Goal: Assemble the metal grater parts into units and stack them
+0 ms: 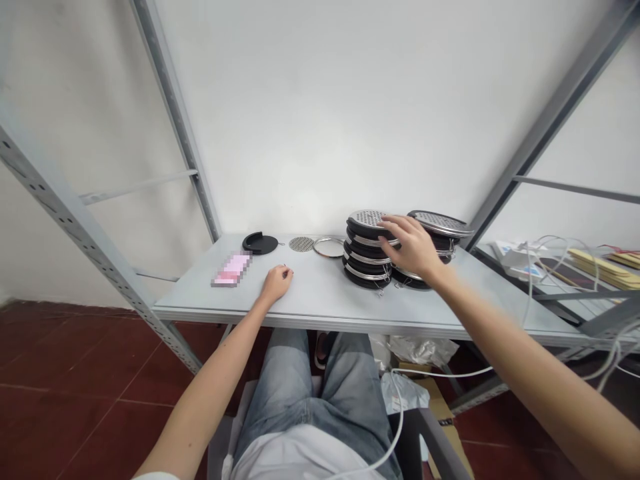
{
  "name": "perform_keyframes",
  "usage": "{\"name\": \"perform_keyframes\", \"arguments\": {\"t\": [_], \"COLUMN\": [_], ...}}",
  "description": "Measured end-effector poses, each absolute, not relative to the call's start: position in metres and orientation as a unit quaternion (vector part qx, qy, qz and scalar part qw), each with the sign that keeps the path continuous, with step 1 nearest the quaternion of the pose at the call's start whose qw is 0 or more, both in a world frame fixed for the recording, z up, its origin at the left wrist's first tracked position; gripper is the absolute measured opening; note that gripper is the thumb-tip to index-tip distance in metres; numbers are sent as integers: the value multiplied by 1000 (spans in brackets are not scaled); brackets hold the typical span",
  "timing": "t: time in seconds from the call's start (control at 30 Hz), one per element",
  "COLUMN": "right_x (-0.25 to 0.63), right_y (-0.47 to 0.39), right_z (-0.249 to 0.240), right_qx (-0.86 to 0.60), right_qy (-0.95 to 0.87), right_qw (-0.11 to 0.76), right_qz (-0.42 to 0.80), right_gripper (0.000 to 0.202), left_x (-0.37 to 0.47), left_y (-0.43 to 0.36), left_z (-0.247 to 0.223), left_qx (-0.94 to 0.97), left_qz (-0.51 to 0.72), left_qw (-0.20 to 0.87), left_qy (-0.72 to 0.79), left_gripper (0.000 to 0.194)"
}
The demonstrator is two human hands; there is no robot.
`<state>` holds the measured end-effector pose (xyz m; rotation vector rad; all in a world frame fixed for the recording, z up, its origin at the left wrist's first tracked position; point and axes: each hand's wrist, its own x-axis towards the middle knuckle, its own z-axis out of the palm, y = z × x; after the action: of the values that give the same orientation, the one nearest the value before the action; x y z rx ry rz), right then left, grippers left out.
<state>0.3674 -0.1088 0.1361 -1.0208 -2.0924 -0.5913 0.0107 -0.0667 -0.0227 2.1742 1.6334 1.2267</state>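
Note:
My left hand rests on the grey table with its fingers curled closed. A small dark spot shows between the fingertips, and I cannot make out what it is. My right hand is open, fingers stretched toward the top of a stack of round black pieces with metal rims. Its fingertips overlap the top piece's perforated metal plate; I cannot tell whether they touch. A second stack, topped by a tilted perforated disc, stands partly hidden behind this hand. Thin wire clips hang from both stacks.
Along the wall lie a black round holder, a perforated metal disc and a metal ring. A blurred pink item lies at left. Metal shelf posts flank the table. A white cable runs below it.

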Motion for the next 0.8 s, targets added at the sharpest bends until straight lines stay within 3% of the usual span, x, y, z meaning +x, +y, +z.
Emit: {"name": "perform_keyframes", "arguments": {"t": [0.07, 0.23, 0.43, 0.7, 0.8], "right_x": [346, 281, 229, 212, 213], "right_y": [-117, -112, -64, -31, -25], "right_z": [120, 63, 10, -10, -10], "right_qx": [-370, -330, -499, -642, -649], "right_qy": [-829, -908, -837, -754, -751], "right_qw": [353, 221, 224, 137, 109], "right_qz": [-226, -131, 1, 34, 61], "right_gripper": [35, 34, 56, 86, 87], "left_x": [11, 11, 11, 10, 10], "left_y": [-67, -65, -66, -65, -65], "left_z": [-22, -22, -24, -27, -27], "left_qx": [725, 713, 712, 708, 708], "left_qz": [411, 419, 422, 440, 441], "left_qw": [82, 93, 99, 102, 102], "left_qy": [546, 554, 552, 543, 542], "left_gripper": [23, 24, 22, 21, 21]}}
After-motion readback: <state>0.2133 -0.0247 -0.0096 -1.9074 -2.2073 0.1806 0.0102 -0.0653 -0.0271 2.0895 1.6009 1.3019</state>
